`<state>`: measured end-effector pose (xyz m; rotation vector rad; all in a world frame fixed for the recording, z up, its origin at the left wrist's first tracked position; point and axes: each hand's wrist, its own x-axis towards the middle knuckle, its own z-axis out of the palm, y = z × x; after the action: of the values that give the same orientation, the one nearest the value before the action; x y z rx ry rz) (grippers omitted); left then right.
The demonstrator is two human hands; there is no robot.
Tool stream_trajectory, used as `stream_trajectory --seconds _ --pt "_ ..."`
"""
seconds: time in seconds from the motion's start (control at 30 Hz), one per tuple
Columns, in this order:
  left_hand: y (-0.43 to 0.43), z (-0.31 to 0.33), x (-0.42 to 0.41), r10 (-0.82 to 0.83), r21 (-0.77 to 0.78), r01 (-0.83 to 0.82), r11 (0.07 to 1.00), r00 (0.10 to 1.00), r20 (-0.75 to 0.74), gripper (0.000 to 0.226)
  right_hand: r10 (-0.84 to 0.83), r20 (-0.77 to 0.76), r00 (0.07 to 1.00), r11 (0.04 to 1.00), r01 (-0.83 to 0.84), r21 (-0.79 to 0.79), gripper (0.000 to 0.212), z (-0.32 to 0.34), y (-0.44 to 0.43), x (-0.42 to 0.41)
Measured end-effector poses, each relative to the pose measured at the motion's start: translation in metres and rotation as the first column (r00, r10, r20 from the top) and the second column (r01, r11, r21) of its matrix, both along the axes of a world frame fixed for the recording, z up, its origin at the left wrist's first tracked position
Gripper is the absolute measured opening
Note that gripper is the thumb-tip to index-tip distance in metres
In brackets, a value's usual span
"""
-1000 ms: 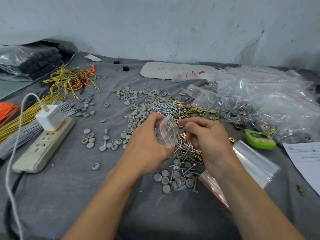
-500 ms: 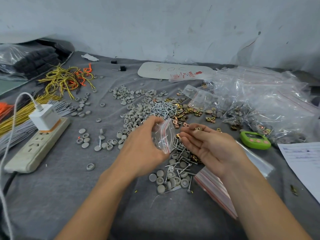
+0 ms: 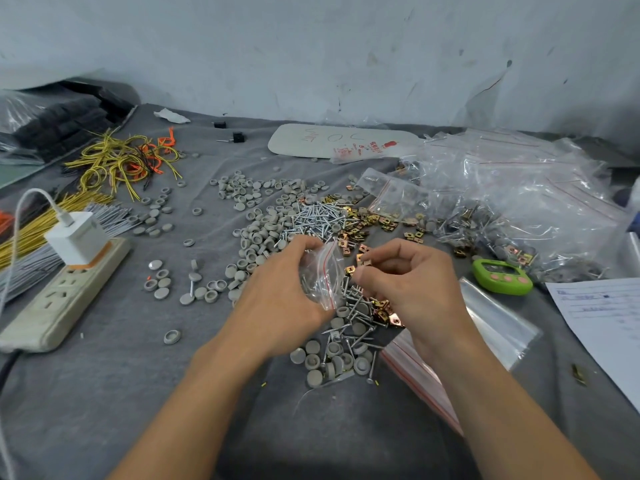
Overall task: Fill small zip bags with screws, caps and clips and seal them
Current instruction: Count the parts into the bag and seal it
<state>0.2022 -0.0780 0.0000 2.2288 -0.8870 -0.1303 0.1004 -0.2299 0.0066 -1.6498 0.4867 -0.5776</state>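
My left hand (image 3: 280, 292) grips a small clear zip bag (image 3: 323, 275) with a red seal line, its mouth turned right; screws show inside it. My right hand (image 3: 412, 282) is curled just right of the bag's mouth and pinches small brass clips (image 3: 362, 263) at its fingertips. Under both hands lies a mound of silver screws (image 3: 353, 306), grey round caps (image 3: 332, 358) and brass clips (image 3: 384, 313). Behind them spreads a bigger heap of screws (image 3: 311, 220), with more caps (image 3: 256, 233) and more clips (image 3: 360, 223).
A stack of empty zip bags (image 3: 485, 327) lies under my right forearm. A green timer (image 3: 502, 276) and paper sheet (image 3: 609, 313) sit right, a pile of filled bags (image 3: 512, 199) behind. A power strip with charger (image 3: 65, 282) and wire bundles (image 3: 117, 164) lie left.
My right hand went from flat and open beside the bag to curled, pinching brass clips at the bag's mouth. The left hand keeps holding the bag in place.
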Motion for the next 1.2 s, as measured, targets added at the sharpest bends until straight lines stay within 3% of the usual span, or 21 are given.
stream_trajectory --seconds 0.27,0.37,0.5,0.73,1.2 --pt "0.001 -0.002 0.000 -0.002 -0.007 0.002 1.000 1.000 0.026 0.063 0.095 0.082 0.992 0.921 -0.119 0.370 0.018 0.005 0.003 0.003" --pt "0.000 -0.002 0.001 0.001 -0.005 0.000 1.000 0.999 0.037 0.062 0.157 0.096 0.983 0.898 -0.182 0.400 0.022 0.004 0.005 0.004" --pt "0.000 -0.002 0.001 0.001 -0.005 -0.001 1.000 0.999 0.046 0.060 0.154 0.104 0.983 0.915 -0.181 0.361 0.019 0.001 0.005 0.003" --pt "0.000 -0.002 0.001 -0.010 -0.010 0.011 1.000 0.998 0.063 0.060 0.170 0.060 0.984 0.984 -0.173 0.041 0.028 -0.004 0.006 0.005" --pt "0.001 0.000 0.000 -0.020 -0.046 0.023 0.999 0.998 0.067 0.073 0.180 0.081 0.980 0.982 -0.174 -0.077 0.030 -0.006 0.003 0.005"
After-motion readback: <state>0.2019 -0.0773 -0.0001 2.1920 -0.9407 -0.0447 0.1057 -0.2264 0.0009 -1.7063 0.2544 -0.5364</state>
